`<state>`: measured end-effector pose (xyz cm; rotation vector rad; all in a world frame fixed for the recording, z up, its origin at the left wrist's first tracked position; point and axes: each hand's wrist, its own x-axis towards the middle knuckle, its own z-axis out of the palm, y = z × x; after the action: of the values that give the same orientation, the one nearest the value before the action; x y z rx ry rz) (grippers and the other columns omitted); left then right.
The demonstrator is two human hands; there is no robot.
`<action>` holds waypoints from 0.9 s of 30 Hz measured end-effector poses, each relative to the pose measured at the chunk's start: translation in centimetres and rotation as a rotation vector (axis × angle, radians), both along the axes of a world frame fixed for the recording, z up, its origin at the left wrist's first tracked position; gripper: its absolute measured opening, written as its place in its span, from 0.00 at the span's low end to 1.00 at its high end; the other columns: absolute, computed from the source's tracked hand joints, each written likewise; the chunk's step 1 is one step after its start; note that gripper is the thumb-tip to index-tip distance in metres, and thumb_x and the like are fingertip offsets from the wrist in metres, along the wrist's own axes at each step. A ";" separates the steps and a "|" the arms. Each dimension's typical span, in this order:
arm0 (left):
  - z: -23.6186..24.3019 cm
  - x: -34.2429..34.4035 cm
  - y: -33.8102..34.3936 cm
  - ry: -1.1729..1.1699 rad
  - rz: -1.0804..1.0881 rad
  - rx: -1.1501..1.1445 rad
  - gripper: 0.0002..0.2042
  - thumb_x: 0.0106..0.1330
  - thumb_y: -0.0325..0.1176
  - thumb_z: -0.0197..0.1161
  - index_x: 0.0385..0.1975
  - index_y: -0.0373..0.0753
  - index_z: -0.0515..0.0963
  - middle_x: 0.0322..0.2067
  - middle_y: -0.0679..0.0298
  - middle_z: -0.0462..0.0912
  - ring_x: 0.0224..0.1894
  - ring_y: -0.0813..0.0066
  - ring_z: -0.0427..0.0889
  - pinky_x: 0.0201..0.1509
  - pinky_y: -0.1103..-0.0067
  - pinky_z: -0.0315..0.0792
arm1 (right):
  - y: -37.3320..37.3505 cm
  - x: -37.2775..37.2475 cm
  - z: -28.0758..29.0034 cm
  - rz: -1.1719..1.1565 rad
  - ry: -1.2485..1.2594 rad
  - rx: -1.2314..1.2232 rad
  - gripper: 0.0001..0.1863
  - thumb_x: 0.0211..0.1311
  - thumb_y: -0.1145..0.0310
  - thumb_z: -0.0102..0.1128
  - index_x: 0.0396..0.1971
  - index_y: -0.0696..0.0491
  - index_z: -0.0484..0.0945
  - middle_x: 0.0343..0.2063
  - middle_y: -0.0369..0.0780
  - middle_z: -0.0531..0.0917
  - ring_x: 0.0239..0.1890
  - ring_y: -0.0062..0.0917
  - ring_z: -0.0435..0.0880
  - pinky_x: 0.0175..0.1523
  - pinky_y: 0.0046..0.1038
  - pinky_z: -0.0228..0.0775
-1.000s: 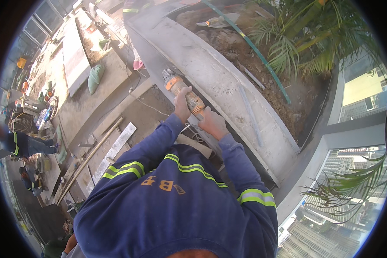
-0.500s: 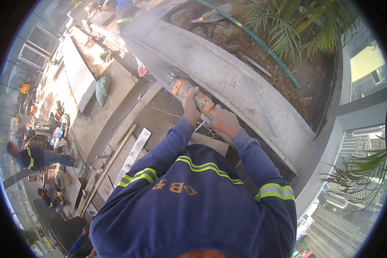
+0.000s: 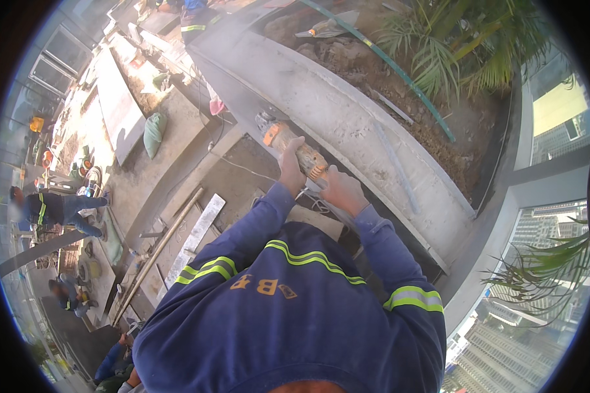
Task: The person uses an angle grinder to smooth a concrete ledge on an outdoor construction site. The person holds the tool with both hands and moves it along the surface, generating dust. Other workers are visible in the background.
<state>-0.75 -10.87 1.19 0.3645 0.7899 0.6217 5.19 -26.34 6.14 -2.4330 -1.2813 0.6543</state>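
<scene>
I hold an orange angle grinder (image 3: 288, 143) with both hands against the side of a grey concrete planter wall (image 3: 367, 144). My left hand (image 3: 291, 171) grips the middle of the tool's body. My right hand (image 3: 343, 190) grips its rear end, where a thin cable (image 3: 242, 167) trails off to the left. The grinder's disc end points up and left along the wall. My blue sleeves with yellow reflective bands fill the lower picture.
The planter holds soil, palm plants (image 3: 465, 46) and a green hose (image 3: 400, 72). Planks and a long pole (image 3: 157, 252) lie on the floor at left beside a green sack (image 3: 153, 133). Other people work far left (image 3: 59, 209) and at the top (image 3: 193, 16). Glass railing at right.
The view has shifted, so the grinder and both hands sit slightly lower and further right in the picture. Both hands keep their grip on the tool along the wall.
</scene>
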 end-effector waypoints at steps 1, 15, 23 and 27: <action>0.1 -0.1 -0.3 -0.004 -0.007 -0.002 0.16 0.62 0.33 0.69 0.45 0.38 0.71 0.34 0.58 0.77 0.34 0.57 0.83 0.38 0.57 0.82 | -0.2 0.0 0.0 -0.008 0.012 -0.007 0.22 0.56 0.59 0.66 0.41 0.58 0.71 0.34 0.55 0.86 0.40 0.52 0.87 0.45 0.48 0.79; -0.6 0.6 1.6 -0.020 -0.016 0.065 0.18 0.60 0.34 0.69 0.45 0.36 0.72 0.36 0.58 0.76 0.35 0.58 0.83 0.37 0.60 0.83 | 1.5 0.7 -1.6 -0.021 0.018 0.043 0.19 0.55 0.63 0.65 0.40 0.59 0.71 0.32 0.55 0.86 0.39 0.50 0.88 0.45 0.48 0.79; 0.1 -0.1 0.1 -0.031 -0.015 0.003 0.17 0.61 0.32 0.70 0.46 0.36 0.72 0.36 0.57 0.77 0.33 0.59 0.84 0.37 0.61 0.83 | -0.1 0.1 -0.9 -0.017 -0.005 0.037 0.21 0.57 0.58 0.67 0.40 0.58 0.72 0.32 0.54 0.87 0.38 0.51 0.88 0.44 0.48 0.79; 0.8 -0.3 -1.2 0.000 0.019 0.037 0.16 0.61 0.31 0.69 0.45 0.36 0.72 0.36 0.57 0.77 0.32 0.59 0.84 0.36 0.63 0.83 | -0.9 -0.2 -0.2 -0.021 -0.009 0.002 0.25 0.57 0.53 0.69 0.40 0.57 0.71 0.31 0.53 0.86 0.37 0.51 0.88 0.42 0.48 0.79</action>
<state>-1.03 -12.03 1.99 0.3913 0.7839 0.6551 4.98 -27.21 5.91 -2.4471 -1.2572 0.6365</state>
